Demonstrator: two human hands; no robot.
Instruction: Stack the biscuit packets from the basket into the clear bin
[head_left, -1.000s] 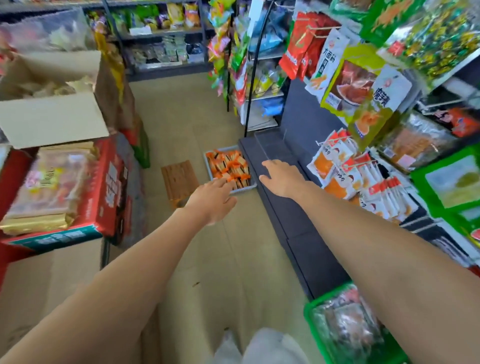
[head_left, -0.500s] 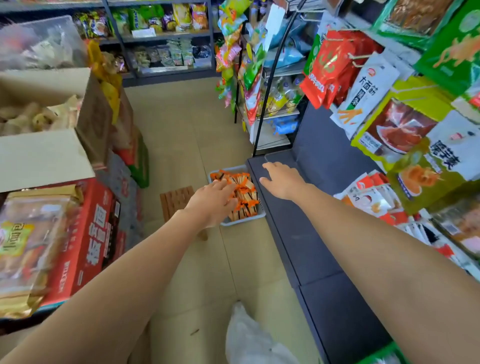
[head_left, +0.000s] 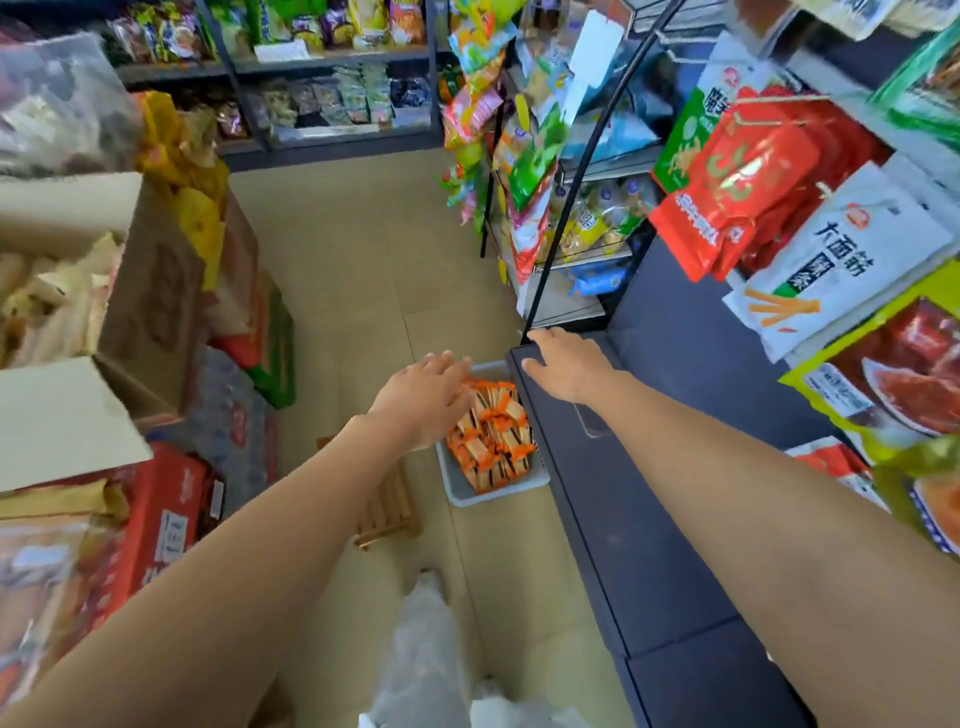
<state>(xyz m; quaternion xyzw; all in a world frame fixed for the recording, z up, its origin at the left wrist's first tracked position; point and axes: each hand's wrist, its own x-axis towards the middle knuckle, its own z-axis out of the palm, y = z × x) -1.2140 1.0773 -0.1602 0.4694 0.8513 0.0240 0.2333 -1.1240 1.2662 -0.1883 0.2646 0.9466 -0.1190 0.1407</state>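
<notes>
A pale grey bin (head_left: 470, 496) stands on the tiled floor against the dark shelf base (head_left: 618, 499). It holds several orange-and-white biscuit packets (head_left: 491, 436) packed upright. My left hand (head_left: 423, 395) reaches out over the bin's left side with fingers extended and holds nothing. My right hand (head_left: 563, 364) lies flat on the far corner of the dark shelf base, fingers spread. No basket shows in this view.
A low wooden stool (head_left: 387, 512) stands left of the bin. Cardboard and red boxes (head_left: 156, 519) of goods are stacked on the left. Hanging snack bags (head_left: 769, 182) crowd the right, and a wire rack (head_left: 571, 218) stands beyond the shelf base. White plastic (head_left: 431, 644) lies near my feet.
Both hands have come nearer to the bin as I moved forward. My left hand now hangs over the packets and my right hand rests on the shelf base corner.
</notes>
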